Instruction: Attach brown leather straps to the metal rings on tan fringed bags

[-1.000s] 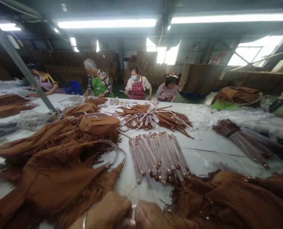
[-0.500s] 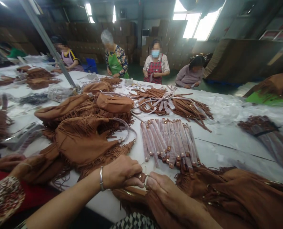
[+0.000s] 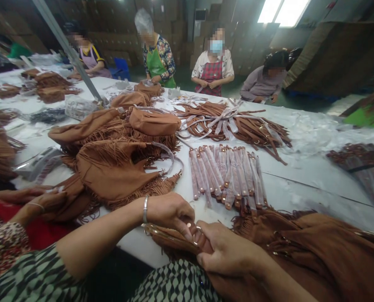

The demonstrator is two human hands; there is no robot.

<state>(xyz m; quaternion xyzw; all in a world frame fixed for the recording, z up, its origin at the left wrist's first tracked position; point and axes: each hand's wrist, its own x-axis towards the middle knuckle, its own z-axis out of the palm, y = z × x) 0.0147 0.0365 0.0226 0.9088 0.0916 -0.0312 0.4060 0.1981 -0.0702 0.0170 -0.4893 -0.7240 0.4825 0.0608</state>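
Note:
My left hand (image 3: 171, 213), with a silver bangle at the wrist, pinches a brown leather strap end (image 3: 189, 228) that has a metal stud. Close beside it, my right hand (image 3: 221, 245) grips the tab of a brown bag at a metal ring (image 3: 199, 230). The strap end meets the ring between my fingers; whether it passes through is hidden. Below both hands lies the brown zippered bag (image 3: 169, 239), partly covered by my right hand. Just beyond my hands are several plastic-wrapped straps (image 3: 226, 176) laid side by side.
Fringed brown bags (image 3: 111, 172) are piled at left, with a co-worker's hands (image 3: 45, 199) near them. More brown bags (image 3: 325, 247) lie at right. Loose strips (image 3: 234, 123), a bundle of wrapped straps (image 3: 359, 161) and clear plastic (image 3: 319, 130) cover parts of the white table (image 3: 300, 182).
The view has tilted down and shifted slightly left. My left fingers have curled in around the strap end at the ring, and my right hand has turned, its thumb now lower.

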